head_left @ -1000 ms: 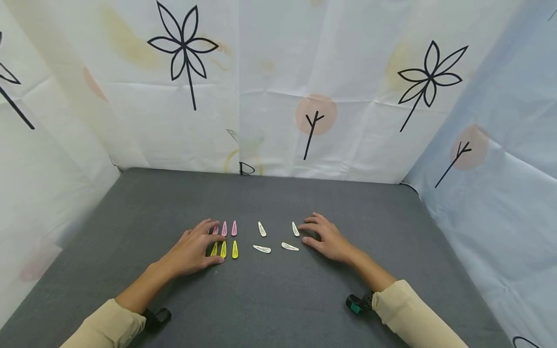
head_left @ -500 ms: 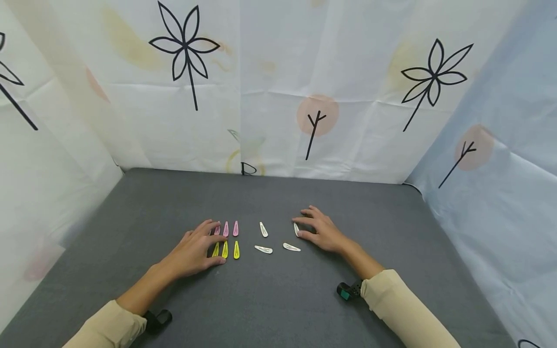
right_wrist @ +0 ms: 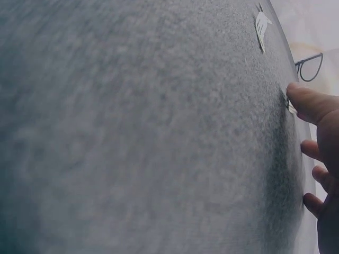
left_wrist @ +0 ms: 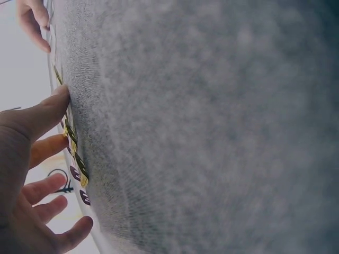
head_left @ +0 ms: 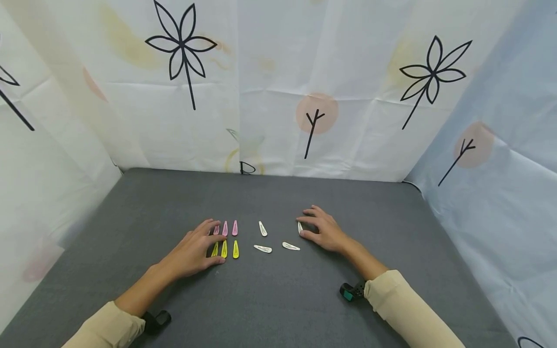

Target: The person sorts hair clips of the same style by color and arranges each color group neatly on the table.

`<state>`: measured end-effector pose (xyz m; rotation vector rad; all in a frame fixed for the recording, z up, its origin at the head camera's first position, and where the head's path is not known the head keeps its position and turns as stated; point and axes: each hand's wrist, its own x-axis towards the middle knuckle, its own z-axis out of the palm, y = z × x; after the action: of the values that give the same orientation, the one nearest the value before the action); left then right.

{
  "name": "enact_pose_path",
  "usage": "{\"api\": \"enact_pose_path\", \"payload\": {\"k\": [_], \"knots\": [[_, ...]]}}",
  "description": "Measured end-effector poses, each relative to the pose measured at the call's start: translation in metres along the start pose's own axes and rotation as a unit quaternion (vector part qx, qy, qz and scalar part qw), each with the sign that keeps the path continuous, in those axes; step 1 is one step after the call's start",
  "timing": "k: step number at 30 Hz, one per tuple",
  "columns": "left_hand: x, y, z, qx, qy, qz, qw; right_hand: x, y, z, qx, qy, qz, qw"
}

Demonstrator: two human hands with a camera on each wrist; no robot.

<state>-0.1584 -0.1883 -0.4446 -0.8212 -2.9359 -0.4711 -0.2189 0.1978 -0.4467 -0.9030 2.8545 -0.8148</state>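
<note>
Three pink hair clips [head_left: 225, 228] lie in a row on the grey mat [head_left: 278, 299], with three yellow clips [head_left: 235, 249] in a row just in front of them. My left hand [head_left: 197, 249] lies flat beside both rows. Its fingers reach the leftmost pink clip and its thumb [left_wrist: 50, 111] touches the mat by the yellow clips [left_wrist: 71, 140]. Several white clips [head_left: 262, 249] lie scattered to the right. My right hand [head_left: 324, 232] rests on the mat, and its thumb and forefinger touch the rightmost white clip [head_left: 300, 227], whose end shows at the thumb tip [right_wrist: 290, 103].
Printed cloth walls [head_left: 278, 96] close in the mat at the back and on both sides. Another white clip [right_wrist: 262, 24] lies further off in the right wrist view. Black wrist mounts [head_left: 352, 291] sit under both beige sleeves.
My right hand drew in a little to the left, then eased back, and the rightmost white clip slid slightly to the right with it. The left hand has stayed put.
</note>
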Motion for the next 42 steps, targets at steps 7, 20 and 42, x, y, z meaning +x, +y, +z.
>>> {"api": "enact_pose_path", "payload": {"k": [7, 20, 42], "knots": [[-0.001, 0.002, -0.002, 0.003, 0.009, 0.014, 0.9999, -0.003, 0.004, 0.0, -0.004, 0.014, -0.001, 0.9999], [0.012, 0.045, 0.01, 0.014, 0.072, 0.063, 0.9953, -0.005, 0.011, 0.003, 0.005, 0.027, -0.019, 0.9994], [0.047, 0.075, 0.028, 0.014, 0.042, 0.028, 0.9986, -0.007, 0.013, 0.004, 0.015, 0.025, -0.015, 0.9995]]}}
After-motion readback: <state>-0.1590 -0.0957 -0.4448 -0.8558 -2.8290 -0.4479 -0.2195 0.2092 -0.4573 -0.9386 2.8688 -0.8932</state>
